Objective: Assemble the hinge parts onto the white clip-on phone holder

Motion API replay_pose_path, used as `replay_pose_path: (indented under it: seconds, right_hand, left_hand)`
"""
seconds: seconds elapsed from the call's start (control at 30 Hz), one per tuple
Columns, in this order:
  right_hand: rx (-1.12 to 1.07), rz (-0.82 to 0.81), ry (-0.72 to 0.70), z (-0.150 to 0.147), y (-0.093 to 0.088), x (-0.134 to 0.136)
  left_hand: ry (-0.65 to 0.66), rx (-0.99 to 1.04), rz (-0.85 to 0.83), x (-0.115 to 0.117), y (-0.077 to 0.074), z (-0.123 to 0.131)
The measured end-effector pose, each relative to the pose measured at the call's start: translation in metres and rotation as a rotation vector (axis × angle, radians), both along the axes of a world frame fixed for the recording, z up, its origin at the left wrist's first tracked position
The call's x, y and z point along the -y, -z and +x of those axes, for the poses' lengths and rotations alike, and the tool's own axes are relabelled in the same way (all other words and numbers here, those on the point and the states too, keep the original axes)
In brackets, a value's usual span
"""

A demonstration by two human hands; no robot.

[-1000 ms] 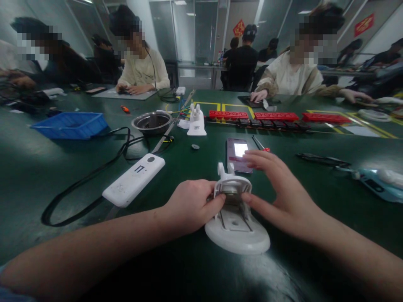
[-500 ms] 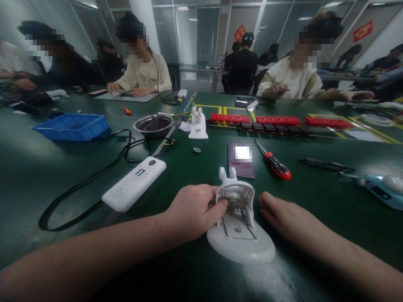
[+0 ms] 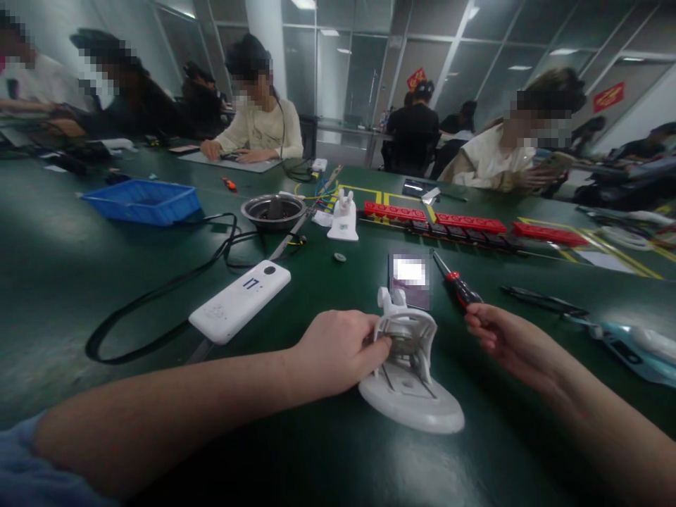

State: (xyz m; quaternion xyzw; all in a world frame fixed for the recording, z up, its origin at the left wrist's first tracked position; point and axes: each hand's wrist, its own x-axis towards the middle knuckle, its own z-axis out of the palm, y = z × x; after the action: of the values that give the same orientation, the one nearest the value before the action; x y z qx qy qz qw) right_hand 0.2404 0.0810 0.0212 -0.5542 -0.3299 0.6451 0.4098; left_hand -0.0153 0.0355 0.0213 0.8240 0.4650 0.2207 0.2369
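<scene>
My left hand [image 3: 346, 352] grips a white plastic clip base [image 3: 422, 408] by its raised frame, thumb pushed inside the opening. This base has an oval foot, two prongs on top and what looks like a metal spring inside. To the right, my right hand [image 3: 507, 338] has its fingers closed on the handle end of a red-and-black screwdriver [image 3: 458, 287]. The screwdriver lies on the table, its tip pointing away to the left. Behind the base's prongs lies a phone-like device [image 3: 420, 292] with a lit screen. A small grey round part [image 3: 339, 258] rests farther back.
A white power bank [image 3: 240, 301] with a black cable lies left. Beyond are a blue bin [image 3: 142, 203], a metal bowl [image 3: 272, 211], another white plastic part [image 3: 343, 224] and red blocks [image 3: 470, 222]. Tweezers [image 3: 541, 299] and a light-blue tool [image 3: 631, 352] lie right. Several people sit around.
My right hand has moved from beside the white base out to the screwdriver and taken hold of its handle. My left hand keeps its grip. The camera view has shifted slightly.
</scene>
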Motion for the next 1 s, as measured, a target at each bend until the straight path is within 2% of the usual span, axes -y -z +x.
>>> replay_pose_path:
  seconds: [0.1, 0.23, 0.37, 0.47, 0.63, 0.77, 0.87, 0.93, 1.0]
  right_hand:
    - [-0.157, -0.154, 0.093, -0.002, 0.000, -0.004]
    - [-0.271, -0.240, 0.143, -0.007, -0.004, 0.000]
    - [-0.285, -0.299, 0.131, -0.013, -0.007, 0.004]
    - [-0.235, -0.293, 0.042, -0.014, -0.007, 0.006]
    - [0.070, -0.083, -0.172, 0.000, -0.002, 0.001]
    - [0.314, 0.191, -0.131, 0.023, -0.007, -0.004]
    - [0.755, 0.291, -0.201, 0.030, -0.008, -0.005]
    - [1.121, 0.329, -0.303, 0.025, -0.002, -0.006]
    - [1.376, 0.384, -0.369, 0.015, 0.008, -0.008]
  left_hand:
    - [-0.002, 0.002, 0.008, 0.000, 0.001, -0.001]
    - [0.009, 0.003, 0.003, 0.001, 0.001, -0.001]
    - [0.005, -0.024, 0.019, 0.001, 0.000, 0.000]
    - [-0.001, -0.023, 0.010, 0.001, -0.001, 0.000]
    - [-0.008, 0.000, -0.031, 0.001, -0.002, 0.001]
    - [-0.024, -0.025, -0.010, 0.000, -0.002, 0.002]
    - [-0.025, -0.053, -0.013, 0.000, -0.002, 0.002]
    - [-0.023, -0.058, -0.019, 0.000, -0.002, 0.003]
    - [-0.023, -0.057, -0.018, 0.001, -0.003, 0.003]
